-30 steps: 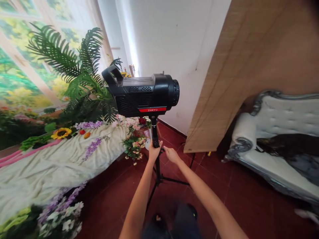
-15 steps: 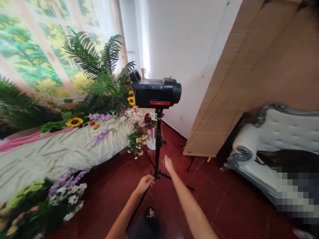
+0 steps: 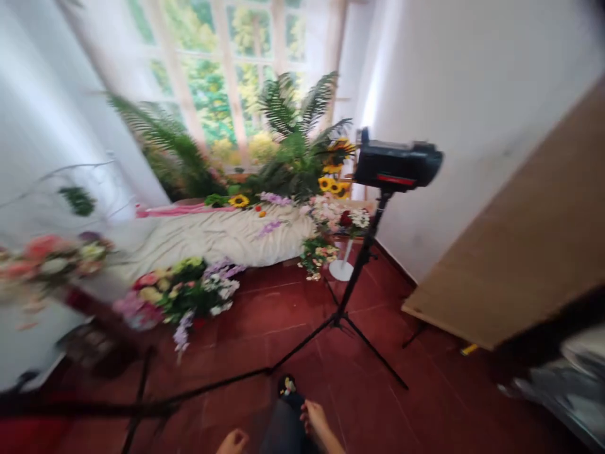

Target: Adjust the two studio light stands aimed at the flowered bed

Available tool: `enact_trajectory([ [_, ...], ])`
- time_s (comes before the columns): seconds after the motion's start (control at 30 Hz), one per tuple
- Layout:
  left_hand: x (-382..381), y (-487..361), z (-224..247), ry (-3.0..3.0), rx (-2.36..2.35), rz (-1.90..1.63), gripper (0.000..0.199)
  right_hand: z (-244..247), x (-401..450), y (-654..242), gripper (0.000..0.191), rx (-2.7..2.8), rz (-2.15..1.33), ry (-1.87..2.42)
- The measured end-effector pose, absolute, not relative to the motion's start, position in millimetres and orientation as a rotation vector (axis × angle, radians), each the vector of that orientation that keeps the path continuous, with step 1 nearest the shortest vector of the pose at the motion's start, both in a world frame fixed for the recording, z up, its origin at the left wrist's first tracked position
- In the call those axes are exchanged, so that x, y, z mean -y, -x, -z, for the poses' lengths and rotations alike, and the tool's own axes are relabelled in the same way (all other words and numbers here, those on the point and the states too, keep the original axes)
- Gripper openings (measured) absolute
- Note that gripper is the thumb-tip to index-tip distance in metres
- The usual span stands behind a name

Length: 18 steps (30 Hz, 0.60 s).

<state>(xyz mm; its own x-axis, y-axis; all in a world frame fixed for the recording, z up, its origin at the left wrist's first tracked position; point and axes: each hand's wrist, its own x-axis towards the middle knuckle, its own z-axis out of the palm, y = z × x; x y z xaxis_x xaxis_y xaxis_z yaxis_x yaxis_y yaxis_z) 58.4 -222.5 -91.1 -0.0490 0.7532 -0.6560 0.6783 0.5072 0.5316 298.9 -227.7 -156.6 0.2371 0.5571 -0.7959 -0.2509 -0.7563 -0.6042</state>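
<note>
My left hand (image 3: 233,441) is at the bottom edge, its fingers curled in and nothing seen in them; part of it is cut off by the frame. My right hand (image 3: 314,417) is beside my dark-clad leg, its fingers also curled, with no object visible in it. Neither hand touches the black studio light (image 3: 399,165), which has a red label stripe. That light sits on top of a black light stand (image 3: 355,277), whose legs are spread on the floor beyond my hands.
A cream cloth (image 3: 227,233) covers a low platform under a window backdrop (image 3: 208,82). Flower bunches (image 3: 189,290) stand in front, and a white-based flower stand (image 3: 341,270) is behind the light stand. A blurred dark stand leg (image 3: 94,407) crosses the left floor. A tan panel (image 3: 510,252) leans at right.
The view has swung left, so the light and stand now appear farther right. Both my hands have drawn back from near the stand's pole to low in front of me.
</note>
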Motion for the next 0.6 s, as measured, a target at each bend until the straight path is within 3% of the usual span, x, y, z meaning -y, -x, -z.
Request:
enact_trajectory([
  [0.2,278.8,5.1,84.4,-1.197,-1.814,-0.035,0.009,134.2,235.3,-216.3,0.030,0.461,-1.744,1.783],
  [0.43,265.7,53.3,70.8,-1.362,-1.594,-0.090,0.023,91.9,200.5,-113.3,0.026,0.743,-1.818,1.750],
  [0.6,249.5,189.2,56.0,-1.252,-1.603,-0.224,0.036,61.0,163.3,21.7,0.028,0.972,-1.918,1.642],
])
